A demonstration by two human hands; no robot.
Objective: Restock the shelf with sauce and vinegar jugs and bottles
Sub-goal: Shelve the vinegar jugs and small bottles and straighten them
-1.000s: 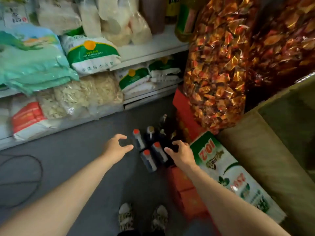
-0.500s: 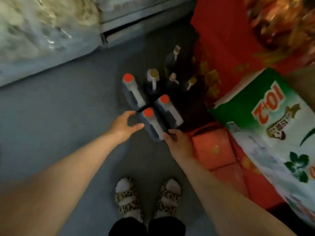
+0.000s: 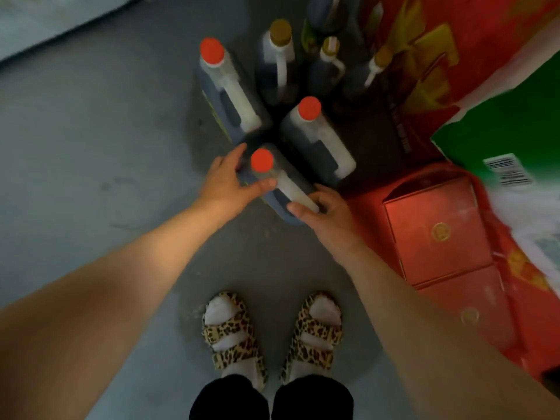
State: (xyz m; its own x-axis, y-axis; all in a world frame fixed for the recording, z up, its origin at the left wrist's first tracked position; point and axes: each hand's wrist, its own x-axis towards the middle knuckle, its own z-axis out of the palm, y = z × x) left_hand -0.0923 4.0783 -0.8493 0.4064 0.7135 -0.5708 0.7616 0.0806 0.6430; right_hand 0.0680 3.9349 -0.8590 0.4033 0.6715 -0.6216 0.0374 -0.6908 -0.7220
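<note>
Three dark sauce jugs with red caps and pale handles stand on the grey floor. My left hand (image 3: 228, 180) grips the nearest jug (image 3: 274, 184) round its neck, thumb under the red cap. My right hand (image 3: 321, 211) curls round the lower end of that jug's handle. A second red-capped jug (image 3: 228, 95) stands behind to the left, a third (image 3: 318, 137) behind to the right. Several dark bottles with gold caps (image 3: 280, 60) stand further back.
Red cartons (image 3: 436, 228) lie stacked on the floor at my right, with a green and white sack (image 3: 515, 153) over them. A tall red box (image 3: 424, 71) stands behind the bottles. My feet in leopard sandals (image 3: 272, 334) are just below the jugs.
The view has dropped closer to the floor. Both hands have come down from above the jugs and closed on the nearest red-capped jug.
</note>
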